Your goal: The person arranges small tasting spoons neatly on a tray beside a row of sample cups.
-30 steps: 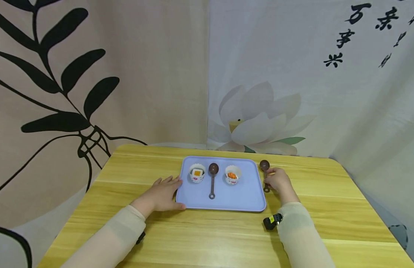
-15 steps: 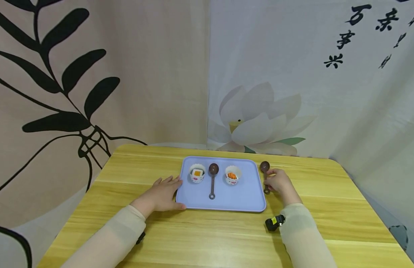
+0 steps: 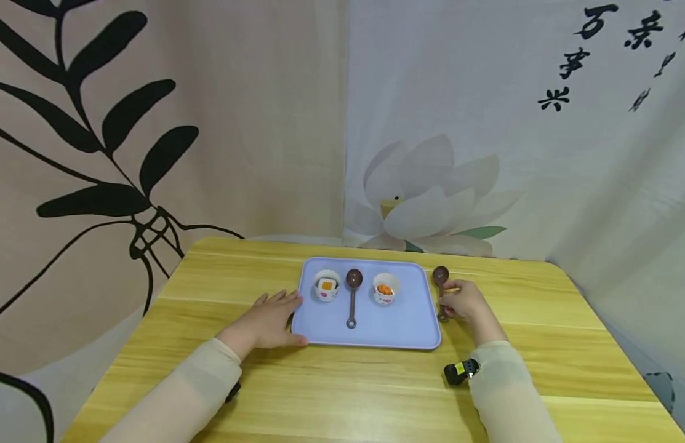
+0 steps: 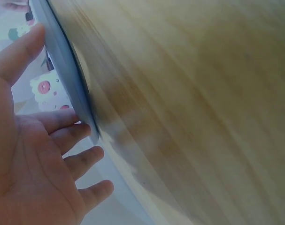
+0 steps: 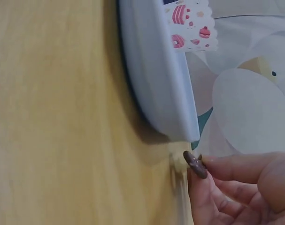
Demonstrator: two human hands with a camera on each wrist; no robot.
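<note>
A lavender tray (image 3: pixel 392 326) lies on the wooden table (image 3: pixel 331 394). On it stand two small paper cups, the left cup (image 3: pixel 327 287) with an orange cube and the right cup (image 3: pixel 386 288) with orange pieces, and between them lies a brown spoon (image 3: pixel 351 298). My left hand (image 3: pixel 272 317) lies flat on the table, its fingers straight against the tray's left edge (image 4: pixel 67 79). My right hand (image 3: pixel 463 301) pinches the handle of a second brown spoon (image 3: pixel 440 275), which lies on the table just right of the tray. The handle's end (image 5: pixel 195 164) shows at my fingertips (image 5: pixel 236 171).
Printed curtains hang close behind and to the right of the table. A small black device (image 3: pixel 457 371) is strapped at my right wrist. The table's rounded corner (image 3: pixel 558 271) is at the far right. A patterned cup (image 5: pixel 191 23) stands above the tray's rim (image 5: pixel 156 79).
My right hand and the spoon it holds have shifted slightly right and nearer. The left hand, tray, cups and the other spoon have stayed put.
</note>
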